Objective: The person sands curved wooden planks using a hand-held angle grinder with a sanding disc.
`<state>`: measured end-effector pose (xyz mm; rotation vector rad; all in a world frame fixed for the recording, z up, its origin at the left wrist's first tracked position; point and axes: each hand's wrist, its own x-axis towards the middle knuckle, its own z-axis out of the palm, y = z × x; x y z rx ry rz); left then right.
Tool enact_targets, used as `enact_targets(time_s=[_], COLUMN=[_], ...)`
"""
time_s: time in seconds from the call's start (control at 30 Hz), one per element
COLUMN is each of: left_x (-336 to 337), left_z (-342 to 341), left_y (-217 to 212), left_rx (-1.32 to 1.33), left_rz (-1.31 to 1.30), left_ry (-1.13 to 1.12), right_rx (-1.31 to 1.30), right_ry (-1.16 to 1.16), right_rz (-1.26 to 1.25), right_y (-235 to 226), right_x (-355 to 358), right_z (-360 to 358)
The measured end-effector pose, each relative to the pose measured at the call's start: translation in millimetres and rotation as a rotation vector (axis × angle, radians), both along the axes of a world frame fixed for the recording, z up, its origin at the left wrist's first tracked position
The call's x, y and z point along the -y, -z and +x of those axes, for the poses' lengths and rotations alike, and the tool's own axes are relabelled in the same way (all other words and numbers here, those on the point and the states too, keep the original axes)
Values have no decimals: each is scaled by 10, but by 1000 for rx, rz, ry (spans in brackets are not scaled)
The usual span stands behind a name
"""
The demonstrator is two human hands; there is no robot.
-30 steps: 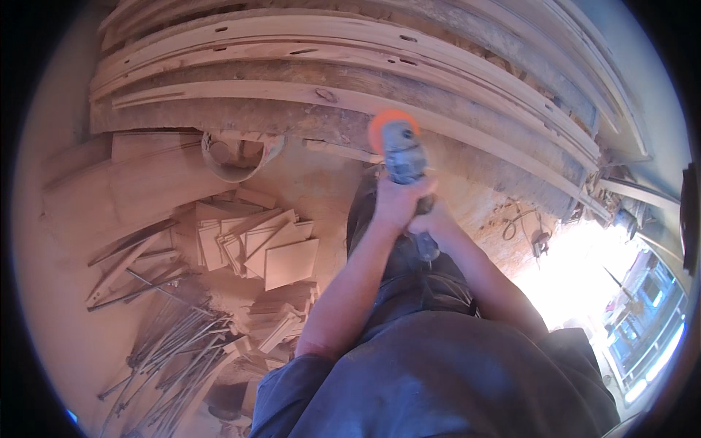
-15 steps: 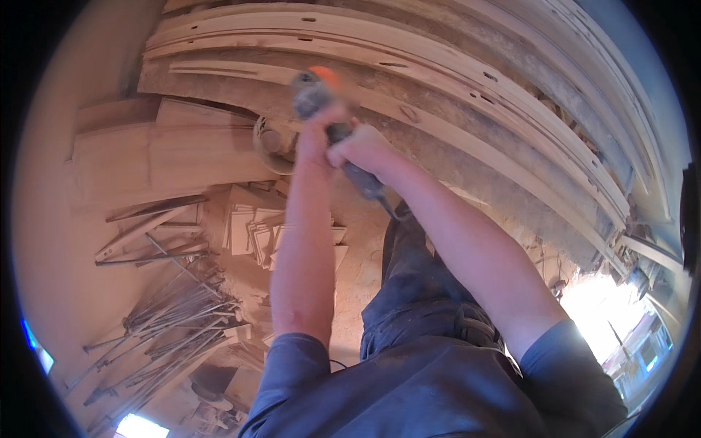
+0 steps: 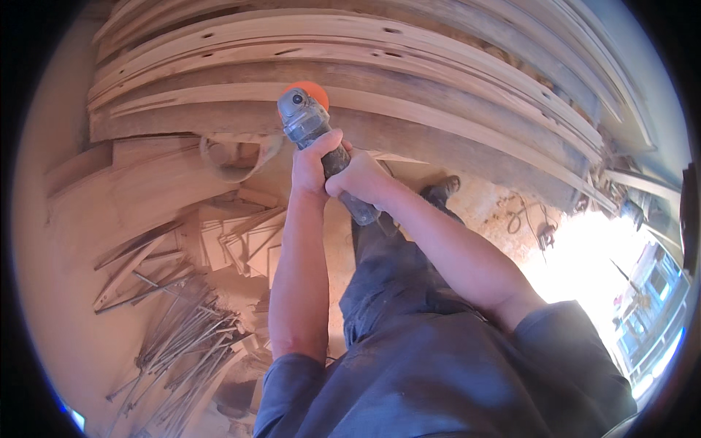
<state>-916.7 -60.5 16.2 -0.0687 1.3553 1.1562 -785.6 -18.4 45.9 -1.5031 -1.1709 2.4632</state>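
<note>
Both my hands grip an angle grinder (image 3: 307, 124) with a grey metal head, a dark body and an orange disc (image 3: 315, 93). My left hand (image 3: 312, 166) is wrapped round the body just behind the head. Lower on the body, close against it, my right hand (image 3: 359, 175) is closed too. Beyond the tool lies a long pale wooden board (image 3: 409, 109), with the orange disc overlapping its near edge from my view. Whether the disc touches the wood I cannot tell.
Several long slotted boards (image 3: 350, 31) stretch across the far side. Flat wood pieces (image 3: 241, 237) are stacked at left, near a heap of thin metal rods (image 3: 186, 332). A round pale object (image 3: 226, 155) stands left of the grinder. A cord (image 3: 537, 223) lies on the floor at right.
The view has shifted right along the boards. Grinder and hands, blurred before, now show sharply, slightly lower and further left in the picture. Both hands keep their grip.
</note>
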Motion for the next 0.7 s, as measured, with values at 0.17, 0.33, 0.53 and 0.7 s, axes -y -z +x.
enact_targets(time_s=[0.17, 0.33, 0.53, 0.7], left_x=[-50, -99, -135, -153], left_z=[1052, 2055, 3303, 4393], left_y=[-14, -53, -73, -146], left_rx=[26, 1, -11, 97], left_rz=[17, 21, 32, 27], left_ry=[70, 149, 239, 372], right_rx=[37, 110, 149, 206], right_ry=[92, 97, 196, 383], right_rz=[-22, 15, 41, 87], right_y=[-32, 103, 146, 134], right_x=[76, 147, 269, 554], right_z=[1041, 2076, 3319, 4379])
